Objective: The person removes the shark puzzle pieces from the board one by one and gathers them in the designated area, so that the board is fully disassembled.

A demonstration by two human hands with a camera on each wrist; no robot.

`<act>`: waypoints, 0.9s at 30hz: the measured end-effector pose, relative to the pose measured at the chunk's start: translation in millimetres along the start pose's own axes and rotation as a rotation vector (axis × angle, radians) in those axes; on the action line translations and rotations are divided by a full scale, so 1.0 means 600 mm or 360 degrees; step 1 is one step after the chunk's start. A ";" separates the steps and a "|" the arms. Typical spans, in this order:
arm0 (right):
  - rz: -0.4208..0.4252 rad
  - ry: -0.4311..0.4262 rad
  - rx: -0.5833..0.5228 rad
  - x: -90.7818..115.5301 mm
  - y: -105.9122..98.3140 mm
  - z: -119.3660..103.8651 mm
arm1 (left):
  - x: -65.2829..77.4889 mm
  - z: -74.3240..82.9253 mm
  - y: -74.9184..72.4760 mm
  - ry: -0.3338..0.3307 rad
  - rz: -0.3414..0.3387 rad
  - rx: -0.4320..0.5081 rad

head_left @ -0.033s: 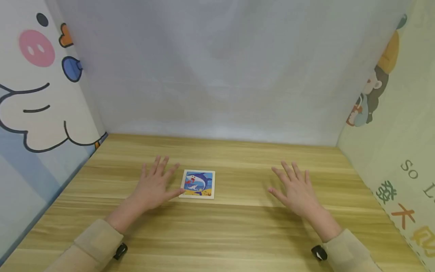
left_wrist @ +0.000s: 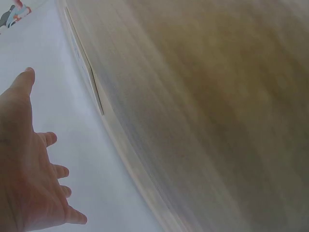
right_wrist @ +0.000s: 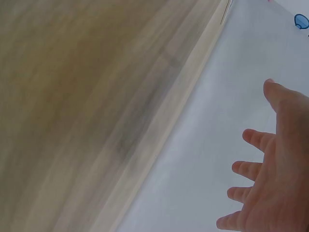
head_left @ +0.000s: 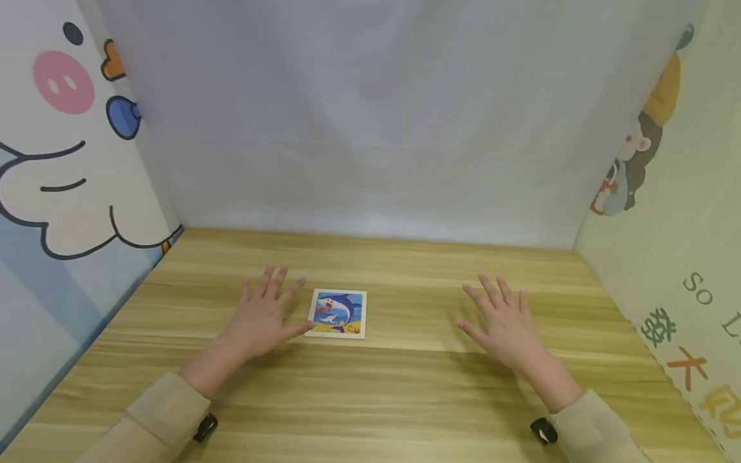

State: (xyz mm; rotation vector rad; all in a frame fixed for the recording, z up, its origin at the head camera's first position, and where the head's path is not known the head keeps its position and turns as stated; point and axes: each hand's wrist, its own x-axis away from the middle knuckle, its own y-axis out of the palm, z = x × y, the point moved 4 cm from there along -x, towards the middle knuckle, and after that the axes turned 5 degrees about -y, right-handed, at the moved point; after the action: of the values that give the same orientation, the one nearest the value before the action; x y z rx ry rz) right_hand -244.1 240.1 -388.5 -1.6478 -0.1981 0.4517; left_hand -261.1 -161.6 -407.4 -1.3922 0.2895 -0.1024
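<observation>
A square picture puzzle (head_left: pixel 341 310) with a pale frame lies flat on the wooden table, left of centre in the head view. Its picture shows a blue shark and a smaller one over yellow sand. My left hand (head_left: pixel 263 321) is spread over the table just left of it, the thumb tip overlapping its lower left edge in this view. In the left wrist view the puzzle (left_wrist: pixel 86 63) appears edge-on as a thin slab, and the fingers are held above the tabletop. Farther right, my right hand (head_left: pixel 509 331) is likewise spread, holding nothing.
The wood-grain table (head_left: pixel 393 399) meets a plain pale cloth (head_left: pixel 370 141) at its far edge. A cartoon-printed sheet (head_left: pixel 116 212) borders the left side, and a cream printed sheet (head_left: pixel 654 257) the right. Dark wrist straps (head_left: pixel 205 427) show below both sleeves.
</observation>
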 end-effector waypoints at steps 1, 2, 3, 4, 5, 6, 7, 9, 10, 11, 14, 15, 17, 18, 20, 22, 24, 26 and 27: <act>0.0004 -0.0002 0.0005 0.000 0.001 0.000 | 0.000 0.000 0.000 0.0000 0.0001 0.0001; 0.0006 -0.0004 0.0005 0.001 0.001 -0.001 | -0.001 0.000 0.001 0.0000 0.0002 0.0001; 0.0004 -0.0006 0.0004 0.001 0.002 -0.001 | -0.001 -0.001 0.001 -0.0001 0.0003 0.0003; 0.0004 -0.0008 0.0002 0.001 0.002 -0.001 | -0.001 -0.001 0.001 -0.0002 0.0004 0.0005; 0.0005 -0.0010 0.0003 0.001 0.002 -0.001 | -0.002 -0.001 0.001 -0.0004 0.0004 0.0006; 0.0006 -0.0012 0.0000 0.001 0.003 -0.002 | -0.002 -0.002 0.002 -0.0004 0.0006 0.0009; 0.0011 -0.0017 0.0002 0.001 0.002 -0.002 | -0.002 -0.003 0.002 -0.0005 0.0007 0.0009; 0.0020 -0.0023 -0.0006 -0.001 0.001 -0.003 | -0.002 -0.004 0.003 -0.0006 0.0010 0.0008; 0.0028 -0.0027 -0.0006 -0.001 0.000 -0.003 | -0.002 -0.005 0.003 -0.0004 0.0012 0.0007; 0.0039 -0.0032 -0.0005 -0.002 -0.002 -0.004 | -0.002 -0.005 0.002 -0.0003 0.0013 0.0011; 0.0050 -0.0046 -0.0005 -0.005 -0.007 -0.007 | -0.003 -0.006 0.002 0.0000 0.0015 0.0002; 0.0053 -0.0049 -0.0006 -0.006 -0.009 -0.008 | -0.003 -0.006 0.001 0.0003 0.0019 -0.0001; 0.0060 -0.0054 0.0001 -0.010 -0.014 -0.011 | -0.006 -0.005 -0.001 0.0009 0.0027 -0.0004; 0.0062 -0.0056 0.0002 -0.012 -0.017 -0.012 | -0.008 -0.004 -0.003 0.0014 0.0032 -0.0020; 0.0077 -0.0067 0.0010 -0.020 -0.023 -0.016 | -0.012 -0.001 -0.007 0.0022 0.0039 -0.0028; 0.0100 -0.0089 0.0022 -0.029 -0.031 -0.022 | -0.017 0.001 -0.010 0.0034 0.0041 -0.0042; 0.0121 -0.0114 0.0019 -0.040 -0.038 -0.028 | -0.024 0.004 -0.013 0.0051 0.0046 -0.0069; 0.0135 -0.0142 0.0001 -0.052 -0.045 -0.034 | -0.031 0.006 -0.015 0.0075 0.0051 -0.0089; 0.0139 -0.0155 -0.0014 -0.058 -0.047 -0.037 | -0.035 0.007 -0.016 0.0092 0.0057 -0.0102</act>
State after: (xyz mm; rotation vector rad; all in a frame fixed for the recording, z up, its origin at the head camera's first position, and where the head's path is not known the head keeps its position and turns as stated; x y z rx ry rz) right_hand -262.8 209.9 -353.2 -1.6487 -0.2013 0.5987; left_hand -279.2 -154.2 -394.4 -1.4484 0.3685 -0.1044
